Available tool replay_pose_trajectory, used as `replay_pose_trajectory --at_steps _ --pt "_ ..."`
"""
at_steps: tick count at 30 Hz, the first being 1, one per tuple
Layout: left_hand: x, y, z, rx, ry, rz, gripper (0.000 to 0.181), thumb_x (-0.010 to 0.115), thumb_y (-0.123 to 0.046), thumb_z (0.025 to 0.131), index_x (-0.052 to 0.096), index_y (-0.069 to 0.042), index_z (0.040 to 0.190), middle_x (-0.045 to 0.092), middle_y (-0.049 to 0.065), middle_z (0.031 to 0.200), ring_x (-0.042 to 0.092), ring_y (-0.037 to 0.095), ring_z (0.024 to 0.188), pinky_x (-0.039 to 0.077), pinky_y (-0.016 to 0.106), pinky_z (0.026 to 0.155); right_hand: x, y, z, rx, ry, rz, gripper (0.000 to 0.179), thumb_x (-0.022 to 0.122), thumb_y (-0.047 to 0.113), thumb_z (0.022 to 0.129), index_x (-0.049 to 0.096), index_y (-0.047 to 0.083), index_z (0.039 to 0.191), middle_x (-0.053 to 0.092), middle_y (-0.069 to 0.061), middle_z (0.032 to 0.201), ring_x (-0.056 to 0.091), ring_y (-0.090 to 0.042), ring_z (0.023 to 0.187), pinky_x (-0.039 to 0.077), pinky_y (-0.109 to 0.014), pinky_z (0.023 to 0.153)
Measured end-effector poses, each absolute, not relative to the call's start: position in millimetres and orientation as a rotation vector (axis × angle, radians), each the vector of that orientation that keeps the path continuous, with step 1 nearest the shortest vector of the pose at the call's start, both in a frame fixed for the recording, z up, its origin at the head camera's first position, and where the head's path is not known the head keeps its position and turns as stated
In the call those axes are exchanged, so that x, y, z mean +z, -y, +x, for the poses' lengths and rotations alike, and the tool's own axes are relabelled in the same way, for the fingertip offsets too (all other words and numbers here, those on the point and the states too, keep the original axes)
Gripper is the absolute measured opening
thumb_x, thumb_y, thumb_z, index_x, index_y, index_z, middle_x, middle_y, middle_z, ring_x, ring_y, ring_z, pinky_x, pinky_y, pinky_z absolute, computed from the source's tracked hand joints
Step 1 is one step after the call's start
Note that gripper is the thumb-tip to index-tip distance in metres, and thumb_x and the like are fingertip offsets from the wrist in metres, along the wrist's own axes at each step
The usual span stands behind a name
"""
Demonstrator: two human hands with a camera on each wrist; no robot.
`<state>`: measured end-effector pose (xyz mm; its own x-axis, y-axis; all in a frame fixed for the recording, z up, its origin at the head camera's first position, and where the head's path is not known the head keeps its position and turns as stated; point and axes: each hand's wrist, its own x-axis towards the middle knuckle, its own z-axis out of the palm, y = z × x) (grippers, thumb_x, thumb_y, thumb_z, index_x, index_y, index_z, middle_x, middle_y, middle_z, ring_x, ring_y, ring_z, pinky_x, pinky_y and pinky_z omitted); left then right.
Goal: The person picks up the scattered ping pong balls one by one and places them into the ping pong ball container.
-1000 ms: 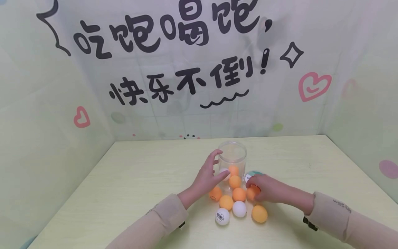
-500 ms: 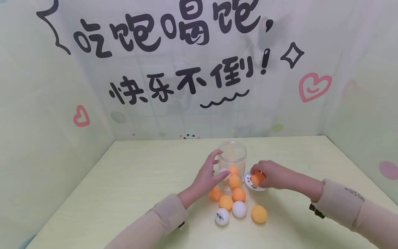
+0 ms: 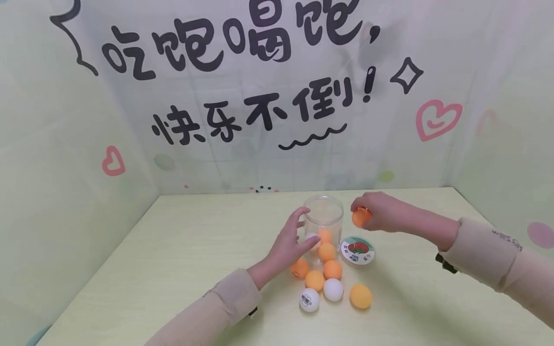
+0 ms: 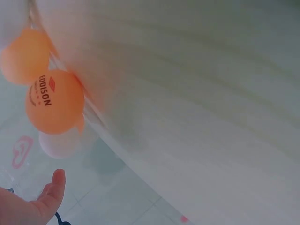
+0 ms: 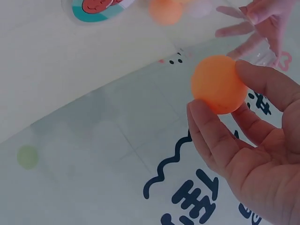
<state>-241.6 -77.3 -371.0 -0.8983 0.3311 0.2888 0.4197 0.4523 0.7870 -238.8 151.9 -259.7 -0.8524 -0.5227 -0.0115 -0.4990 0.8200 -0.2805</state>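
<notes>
In the head view a clear plastic jar (image 3: 323, 211) stands upright with orange and white ping-pong balls in its lower part. My left hand (image 3: 291, 242) holds the jar at its left side, thumb in front and fingers behind. The right hand (image 3: 381, 211) pinches an orange ping-pong ball (image 3: 361, 217) to the right of the jar, at about the height of its rim. The right wrist view shows this orange ball (image 5: 219, 84) between thumb and fingertips. Below that hand a round lid (image 3: 357, 250) with a tomato picture lies on the table.
Loose balls lie in front of the jar: an orange ball (image 3: 332, 270), a white ball (image 3: 333, 290), a printed white ball (image 3: 309, 300), a yellow-orange ball (image 3: 361, 296) and others. A printed curtain (image 3: 277, 168) rises behind the table (image 3: 207, 230).
My right hand has picked up an orange ball from beside the jar and lifted it up and back past the lid, which is now uncovered. The left hand stays at the jar.
</notes>
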Motion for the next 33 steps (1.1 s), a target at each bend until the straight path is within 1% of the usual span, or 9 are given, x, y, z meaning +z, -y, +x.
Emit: replay_pose_trajectory --at_steps 6,9,13,21,25,33 --pt "-370.6 77.0 -242.5 -1.447 2.605 -0.666 0.065 0.065 -0.022 0.085 0.027 -0.02 0.137 0.027 0.005 0.147 0.044 0.029 0.124 0.043 0.048 0.094 -239.8 -146.4 -241.7 -0.393 -2.957 -0.793 0.032 0.069 0.0 0.074 0.062 -0.001 0.106 0.058 -0.01 0.09 0.05 -0.02 0.075 0.05 -0.026 0.061" --pt "-369.8 76.9 -243.0 -1.456 2.617 -0.648 0.065 0.065 -0.022 0.085 0.027 -0.022 0.137 0.027 0.003 0.147 0.043 0.027 0.125 0.042 0.047 0.095 -231.7 -141.9 -243.1 -0.404 -2.965 -0.796 0.033 0.069 0.0 0.075 0.061 -0.001 0.107 0.058 -0.01 0.091 0.051 -0.021 0.075 0.051 -0.026 0.062" --pt "-368.9 76.7 -243.0 -1.463 2.617 -0.65 0.064 0.065 -0.022 0.085 0.027 -0.022 0.137 0.027 0.003 0.147 0.044 0.028 0.124 0.042 0.047 0.096 -225.7 -136.9 -246.1 -0.395 -2.983 -0.871 0.03 0.068 -0.001 0.075 0.062 0.0 0.105 0.059 -0.009 0.089 0.051 -0.021 0.076 0.05 -0.027 0.063" --pt "-368.8 76.3 -242.6 -1.464 2.599 -0.669 0.064 0.065 -0.021 0.085 0.027 -0.019 0.137 0.028 0.006 0.146 0.044 0.03 0.123 0.042 0.05 0.094 -222.4 -125.6 -254.6 -0.33 -2.988 -1.053 0.025 0.065 -0.002 0.075 0.063 0.002 0.1 0.062 -0.007 0.088 0.051 -0.022 0.076 0.047 -0.032 0.067" --pt "-369.8 76.6 -243.0 -1.46 2.608 -0.66 0.065 0.065 -0.022 0.085 0.026 -0.02 0.138 0.027 0.005 0.147 0.044 0.029 0.124 0.042 0.049 0.095 -223.7 -118.7 -258.5 -0.306 -2.978 -1.092 0.025 0.064 -0.001 0.076 0.063 0.002 0.1 0.063 -0.007 0.089 0.052 -0.022 0.076 0.047 -0.033 0.069" --pt "-370.6 77.1 -244.8 -1.458 2.623 -0.648 0.065 0.065 -0.024 0.085 0.026 -0.022 0.138 0.027 0.002 0.147 0.043 0.028 0.125 0.042 0.049 0.095 -227.3 -106.8 -262.8 -0.28 -2.923 -1.033 0.027 0.064 -0.001 0.077 0.063 0.001 0.105 0.065 -0.009 0.097 0.055 -0.022 0.081 0.05 -0.032 0.072"
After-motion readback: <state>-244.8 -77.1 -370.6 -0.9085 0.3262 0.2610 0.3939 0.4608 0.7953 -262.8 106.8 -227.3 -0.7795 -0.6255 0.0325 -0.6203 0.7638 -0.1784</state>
